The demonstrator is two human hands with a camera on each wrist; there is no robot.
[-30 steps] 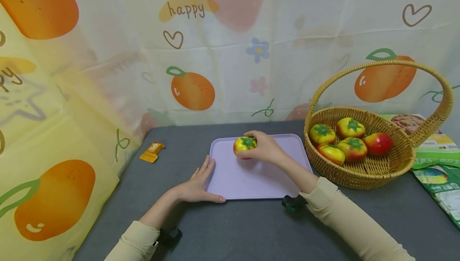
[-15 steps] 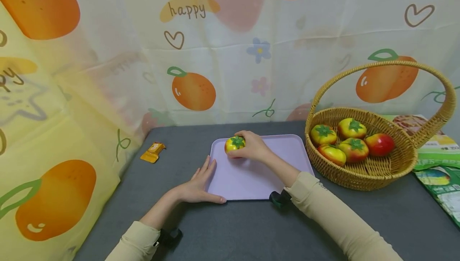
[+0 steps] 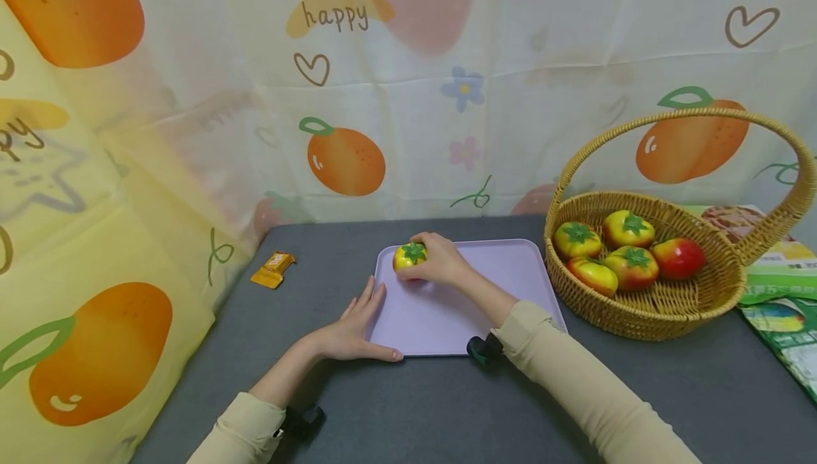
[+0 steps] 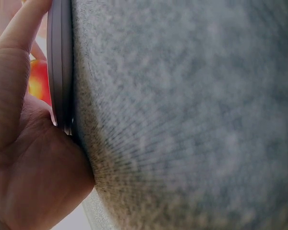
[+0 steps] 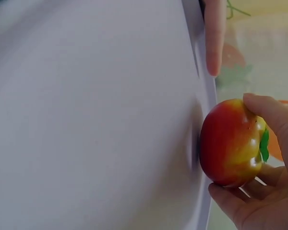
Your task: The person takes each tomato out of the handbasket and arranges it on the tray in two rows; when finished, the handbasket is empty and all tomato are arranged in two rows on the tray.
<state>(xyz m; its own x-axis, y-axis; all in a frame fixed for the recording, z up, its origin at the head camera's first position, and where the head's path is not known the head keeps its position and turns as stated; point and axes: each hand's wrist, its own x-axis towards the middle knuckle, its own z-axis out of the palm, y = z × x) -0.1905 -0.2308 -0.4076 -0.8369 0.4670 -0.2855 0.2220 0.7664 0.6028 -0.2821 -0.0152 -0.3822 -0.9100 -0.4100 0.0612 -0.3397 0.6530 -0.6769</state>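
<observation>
A yellow-and-red toy persimmon [image 3: 407,256] with a green leafy top is at the back left part of a pale purple tray [image 3: 440,318]. My right hand [image 3: 442,262] pinches it between thumb and fingers; in the right wrist view the persimmon [image 5: 230,143] is close to the tray surface, and I cannot tell if it touches. My left hand [image 3: 345,338] rests at the tray's front left corner, fingers straight along the left side and thumb along the front edge. The left wrist view has this hand [image 4: 38,172] against the tray rim [image 4: 60,62].
To the right of the tray stands a wicker basket [image 3: 645,323] with a tall handle, holding several similar fruits [image 3: 630,267]. Green packets [image 3: 781,322] lie beyond it. A small orange-yellow wrapped snack [image 3: 273,269] lies at the left of the grey table [image 3: 415,407]. A printed cloth hangs behind.
My right hand has carried the persimmon leftward over the tray, toward its back left corner, slowing in the last half second. The left hand has stayed at the tray's corner.
</observation>
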